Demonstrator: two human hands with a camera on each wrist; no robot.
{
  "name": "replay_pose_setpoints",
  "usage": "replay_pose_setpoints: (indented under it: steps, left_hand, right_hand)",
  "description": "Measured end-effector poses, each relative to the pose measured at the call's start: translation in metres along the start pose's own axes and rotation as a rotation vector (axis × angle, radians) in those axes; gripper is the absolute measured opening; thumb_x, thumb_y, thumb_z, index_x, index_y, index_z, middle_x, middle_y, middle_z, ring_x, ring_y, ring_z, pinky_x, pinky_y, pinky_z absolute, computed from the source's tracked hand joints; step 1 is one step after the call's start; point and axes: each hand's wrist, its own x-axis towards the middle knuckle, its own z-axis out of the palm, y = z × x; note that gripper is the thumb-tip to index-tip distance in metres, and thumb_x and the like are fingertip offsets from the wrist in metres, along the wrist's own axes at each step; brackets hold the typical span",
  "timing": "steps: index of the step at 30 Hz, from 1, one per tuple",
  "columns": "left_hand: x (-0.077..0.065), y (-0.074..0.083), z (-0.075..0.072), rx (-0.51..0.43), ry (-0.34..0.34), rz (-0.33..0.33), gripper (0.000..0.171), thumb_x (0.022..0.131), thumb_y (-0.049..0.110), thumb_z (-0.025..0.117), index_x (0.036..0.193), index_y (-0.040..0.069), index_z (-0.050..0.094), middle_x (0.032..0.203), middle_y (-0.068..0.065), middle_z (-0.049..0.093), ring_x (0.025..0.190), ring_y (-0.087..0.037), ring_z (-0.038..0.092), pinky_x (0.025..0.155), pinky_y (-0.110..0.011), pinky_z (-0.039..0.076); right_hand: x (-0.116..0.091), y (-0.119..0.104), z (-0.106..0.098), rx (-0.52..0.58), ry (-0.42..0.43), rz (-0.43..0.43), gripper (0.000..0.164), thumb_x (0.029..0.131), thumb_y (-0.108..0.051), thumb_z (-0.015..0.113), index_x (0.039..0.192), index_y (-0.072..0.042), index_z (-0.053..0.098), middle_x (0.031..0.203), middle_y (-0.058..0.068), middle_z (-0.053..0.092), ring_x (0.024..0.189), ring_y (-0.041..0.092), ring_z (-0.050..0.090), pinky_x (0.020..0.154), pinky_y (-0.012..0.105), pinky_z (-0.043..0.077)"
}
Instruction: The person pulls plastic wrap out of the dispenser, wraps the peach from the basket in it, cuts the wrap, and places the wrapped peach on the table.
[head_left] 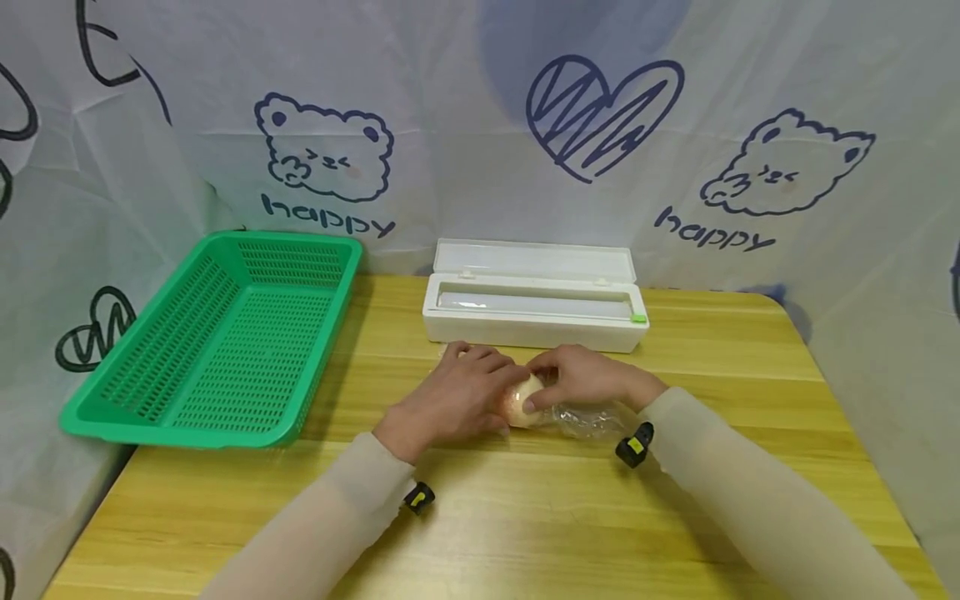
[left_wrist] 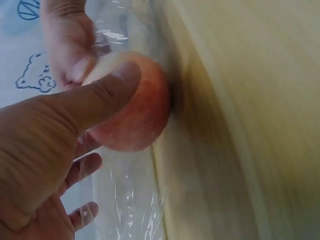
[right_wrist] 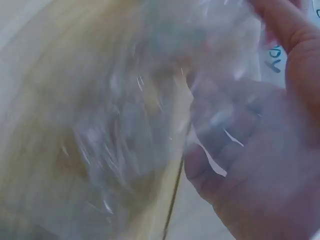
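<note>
A round red and pale yellow apple [left_wrist: 145, 107] rests on the table, partly covered by clear plastic wrap [head_left: 588, 421]. My left hand [head_left: 461, 396] holds the fruit from its left, the thumb laid across it in the left wrist view. At its right side, my right hand [head_left: 588, 379] pinches the wrap against the apple with thumb and fingers. Loose, crinkled wrap trails rightward beneath that hand. In the right wrist view, the film [right_wrist: 115, 135] blurs much of the scene and covers part of the right hand [right_wrist: 260, 145]; the apple cannot be made out there.
Just behind the hands stands a white wrap dispenser box [head_left: 536, 329], its lid raised, with a roll inside. A green perforated basket [head_left: 322, 358] sits at the left. The wooden table [head_left: 555, 525] meets a cloth backdrop [head_left: 465, 150] with drawings.
</note>
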Motion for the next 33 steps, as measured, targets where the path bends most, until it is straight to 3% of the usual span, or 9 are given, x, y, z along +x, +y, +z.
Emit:
replay_pose_setpoints:
  steps: [4,10,13,16,21,26,30,33]
  left_hand:
    - [0.008,-0.002,0.003,-0.056,-0.046,-0.054,0.070,0.080,0.055,0.072,0.139,0.025,0.048,0.133,0.003,0.057,0.125,-0.022,0.044,0.101,-0.053,0.032]
    - [0.026,-0.010,0.002,-0.220,-0.109,-0.074,0.055,0.081,0.056,0.069,0.127,0.029,0.057,0.117,0.011,0.064,0.106,-0.012,0.055,0.093,-0.046,0.042]
    - [0.032,-0.016,-0.002,-0.316,-0.183,-0.083,0.049,0.080,0.050,0.071,0.123,0.029,0.060,0.104,0.014,0.064,0.092,-0.009,0.057,0.083,-0.037,0.047]
    - [0.036,-0.021,-0.004,-0.394,-0.270,-0.121,0.053,0.080,0.049,0.071,0.127,0.028,0.059,0.101,0.013,0.063,0.088,-0.009,0.057,0.078,-0.031,0.049]
    - [0.037,-0.026,-0.006,-0.485,-0.347,-0.193,0.064,0.080,0.051,0.071,0.136,0.025,0.054,0.112,0.009,0.064,0.096,-0.011,0.057,0.085,-0.032,0.049]
    - [0.035,-0.026,-0.007,-0.503,-0.343,-0.238,0.072,0.074,0.058,0.073,0.131,0.019,0.050,0.115,0.004,0.063,0.098,-0.013,0.057,0.088,-0.035,0.049]
    - [0.035,-0.023,-0.007,-0.427,-0.319,-0.217,0.071,0.071,0.058,0.077,0.126,0.020,0.053,0.108,0.006,0.063,0.093,-0.013,0.057,0.084,-0.034,0.050]
    - [0.037,-0.021,-0.009,-0.372,-0.319,-0.213,0.066,0.073,0.056,0.077,0.127,0.024,0.056,0.110,0.009,0.063,0.096,-0.011,0.056,0.089,-0.037,0.047]
  right_hand:
    - [-0.002,0.002,-0.004,0.006,0.014,0.031,0.056,0.084,-0.063,0.061,0.119,-0.020,0.066,0.108,-0.005,0.067,0.097,0.014,0.059,0.087,0.038,0.049]
    - [-0.016,-0.005,-0.015,-0.015,0.219,0.008,0.052,0.090,-0.061,0.055,0.115,-0.017,0.069,0.116,-0.001,0.067,0.107,0.017,0.058,0.092,0.045,0.049]
    - [-0.018,-0.010,-0.012,-0.039,0.208,-0.011,0.057,0.087,-0.062,0.058,0.117,-0.015,0.068,0.116,-0.001,0.067,0.107,0.016,0.059,0.092,0.045,0.050]
    - [-0.016,-0.011,-0.006,-0.063,0.172,-0.029,0.057,0.084,-0.060,0.064,0.119,-0.015,0.066,0.114,-0.002,0.068,0.103,0.015,0.060,0.090,0.040,0.051]
    - [-0.011,-0.006,0.001,-0.006,0.141,-0.023,0.051,0.084,-0.054,0.067,0.119,-0.017,0.066,0.110,-0.006,0.068,0.096,0.009,0.061,0.086,0.035,0.052]
    - [-0.005,0.000,0.000,0.085,0.089,-0.008,0.044,0.086,-0.054,0.065,0.115,-0.021,0.069,0.109,-0.007,0.069,0.096,0.008,0.061,0.086,0.036,0.052]
    - [-0.003,0.003,-0.002,0.114,0.054,0.011,0.039,0.088,-0.053,0.062,0.110,-0.022,0.071,0.105,-0.006,0.070,0.093,0.012,0.061,0.083,0.036,0.052]
    - [-0.005,0.004,-0.002,0.102,0.044,0.031,0.043,0.090,-0.054,0.059,0.113,-0.020,0.070,0.107,-0.005,0.070,0.094,0.013,0.061,0.084,0.037,0.052]
